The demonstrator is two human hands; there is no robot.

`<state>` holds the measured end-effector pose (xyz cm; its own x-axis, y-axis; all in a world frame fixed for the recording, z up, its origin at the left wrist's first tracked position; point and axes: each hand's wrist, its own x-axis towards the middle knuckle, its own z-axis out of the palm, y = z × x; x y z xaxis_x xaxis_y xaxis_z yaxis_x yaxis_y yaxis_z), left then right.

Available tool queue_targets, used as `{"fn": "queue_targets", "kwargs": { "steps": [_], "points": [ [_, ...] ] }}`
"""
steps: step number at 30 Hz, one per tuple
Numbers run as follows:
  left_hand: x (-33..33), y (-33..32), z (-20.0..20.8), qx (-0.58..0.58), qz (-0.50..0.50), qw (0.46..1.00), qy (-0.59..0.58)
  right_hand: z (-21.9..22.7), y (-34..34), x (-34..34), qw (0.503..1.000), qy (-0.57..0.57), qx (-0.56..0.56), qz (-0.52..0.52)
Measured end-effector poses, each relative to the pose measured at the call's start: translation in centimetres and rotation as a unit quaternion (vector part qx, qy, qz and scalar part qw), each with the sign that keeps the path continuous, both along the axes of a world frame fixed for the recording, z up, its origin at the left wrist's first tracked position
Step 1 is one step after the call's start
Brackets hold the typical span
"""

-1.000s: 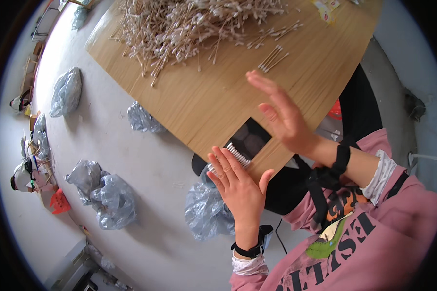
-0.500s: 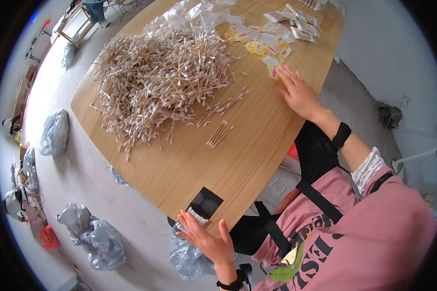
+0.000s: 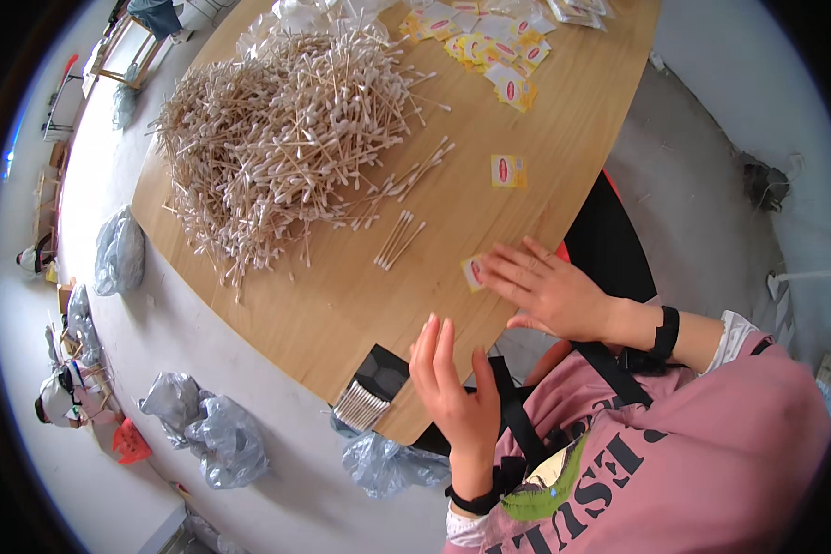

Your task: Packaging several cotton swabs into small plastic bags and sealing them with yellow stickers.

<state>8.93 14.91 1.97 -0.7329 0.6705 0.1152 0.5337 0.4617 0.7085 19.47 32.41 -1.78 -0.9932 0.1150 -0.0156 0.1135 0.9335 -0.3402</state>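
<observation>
Right hand (image 3: 549, 294) reaches flat over a small card (image 3: 474, 274), left hand (image 3: 457, 402) empty

The right forearm comes in from the right, palm turned downward and fingers stretched out to the left, lightly spread and unclenched. The fingertips overlap the card's right part on the tabletop (image 3: 305, 332); whether they press it cannot be told. The left hand stands by the near edge with its fingers extended upward and thumb apart, grasping nothing. Dark bands circle both wrists.

The table is smooth, pale-brown wood with visible grain. Near its left corner lies a black square (image 3: 382, 371) with a faint geometric pattern; a neat row of swabs (image 3: 360, 406), white-tipped, sits side by side at its near end. Farther left rises a tangled heap of cotton swabs (image 3: 286, 138) with thin wooden sticks, and a few loose swabs (image 3: 400, 240) lie to the heap's right.

The card is yellow and white. A matching single card (image 3: 508, 171) farther off shows a red oval with pale print; more cards (image 3: 494, 46) overlap at the far side. The pink top (image 3: 702, 443) bears large dark lettering and a green motif.
</observation>
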Motion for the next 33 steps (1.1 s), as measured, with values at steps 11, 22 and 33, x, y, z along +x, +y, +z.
{"fn": "queue_targets", "kwargs": {
  "steps": [11,22,33],
  "points": [
    [0.9,2.6,-1.6,-0.139,-0.124,0.981,0.059,-1.1,8.4,-1.1,0.997,0.058,-0.012,-0.050],
    [1.3,-3.2,-4.6,-0.001,-0.104,0.985,0.138,2.8,4.9,-3.4,0.929,0.131,-0.300,-0.173],
    [2.1,-0.7,-6.3,-0.008,-0.076,0.982,0.173,3.0,-1.0,-3.0,0.925,0.099,-0.347,-0.123]
  ]
}}
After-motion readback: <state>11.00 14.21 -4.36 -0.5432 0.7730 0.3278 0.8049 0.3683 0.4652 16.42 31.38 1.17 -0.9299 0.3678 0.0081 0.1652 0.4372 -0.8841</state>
